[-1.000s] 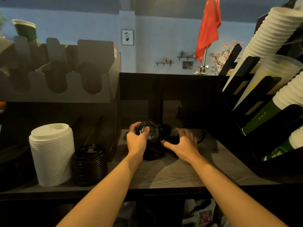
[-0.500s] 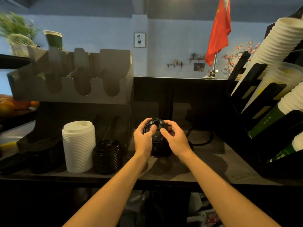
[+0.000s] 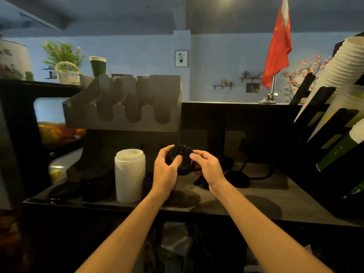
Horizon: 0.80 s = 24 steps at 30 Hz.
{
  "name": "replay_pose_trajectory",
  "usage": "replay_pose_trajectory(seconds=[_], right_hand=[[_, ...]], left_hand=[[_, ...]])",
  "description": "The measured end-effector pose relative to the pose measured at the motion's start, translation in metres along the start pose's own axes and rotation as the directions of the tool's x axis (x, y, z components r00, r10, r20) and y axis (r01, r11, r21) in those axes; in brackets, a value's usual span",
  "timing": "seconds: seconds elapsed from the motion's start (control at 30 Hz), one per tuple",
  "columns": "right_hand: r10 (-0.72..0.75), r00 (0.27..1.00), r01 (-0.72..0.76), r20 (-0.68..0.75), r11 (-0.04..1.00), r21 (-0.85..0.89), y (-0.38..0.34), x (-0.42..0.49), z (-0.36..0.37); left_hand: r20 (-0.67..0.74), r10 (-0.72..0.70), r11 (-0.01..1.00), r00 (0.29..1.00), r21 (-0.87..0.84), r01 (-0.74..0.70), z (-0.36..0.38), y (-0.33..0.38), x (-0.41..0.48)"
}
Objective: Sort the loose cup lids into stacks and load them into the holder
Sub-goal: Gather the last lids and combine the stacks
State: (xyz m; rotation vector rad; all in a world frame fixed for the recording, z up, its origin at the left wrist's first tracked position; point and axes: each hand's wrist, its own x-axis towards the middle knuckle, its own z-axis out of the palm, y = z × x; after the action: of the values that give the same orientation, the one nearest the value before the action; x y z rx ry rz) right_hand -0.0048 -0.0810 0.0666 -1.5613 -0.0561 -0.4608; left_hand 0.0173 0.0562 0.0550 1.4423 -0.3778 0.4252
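Two hands are holding a short stack of black cup lids between them over a dark counter.

The left hand [image 3: 166,170] is curling round the left side of the black lid stack [image 3: 181,157], thumb lying across the top lid, while the right hand [image 3: 206,168] is gripping the right side with bent fingers. The stack is sitting squarely between both palms, tilted a little toward the camera. Just left of the left hand, a tall stack of white lids [image 3: 130,174] is standing on the counter [image 3: 256,201]. Loose black lids [image 3: 237,178] are lying near the right hand. Above and behind the white stack, the grey slotted holder [image 3: 126,115] is standing. Cups are leaning in a rack [image 3: 334,123] on the far right.
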Motion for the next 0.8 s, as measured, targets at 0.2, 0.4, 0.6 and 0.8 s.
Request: replay_pose_trajectory(seconds=[0.2, 0.4, 0.6, 0.8], right_hand=[[-0.004, 1.000, 0.005, 0.026, 0.999, -0.052, -0.003, -0.007, 0.034], [0.001, 0.999, -0.006, -0.034, 0.987, -0.163, 0.002, -0.009, 0.058], [-0.078, 0.988, 0.001, -0.135, 0.867, -0.498, 0.020, -0.008, 0.069], [-0.011, 0.994, -0.061, -0.107, 0.761, -0.646, 0.027, -0.001, 0.073]], left_hand=[[0.008, 0.084, 0.975, 0.996, 0.206, -0.083, -0.042, 0.008, -0.008], [0.016, 0.308, 0.813, 0.951, 0.514, -0.272, -0.068, -0.005, -0.022], [0.171, 0.356, 0.647, 0.919, 0.665, -0.374, -0.082, -0.017, -0.031], [0.248, 0.385, 0.524, 0.889, 0.734, -0.432, -0.083, -0.028, -0.032]])
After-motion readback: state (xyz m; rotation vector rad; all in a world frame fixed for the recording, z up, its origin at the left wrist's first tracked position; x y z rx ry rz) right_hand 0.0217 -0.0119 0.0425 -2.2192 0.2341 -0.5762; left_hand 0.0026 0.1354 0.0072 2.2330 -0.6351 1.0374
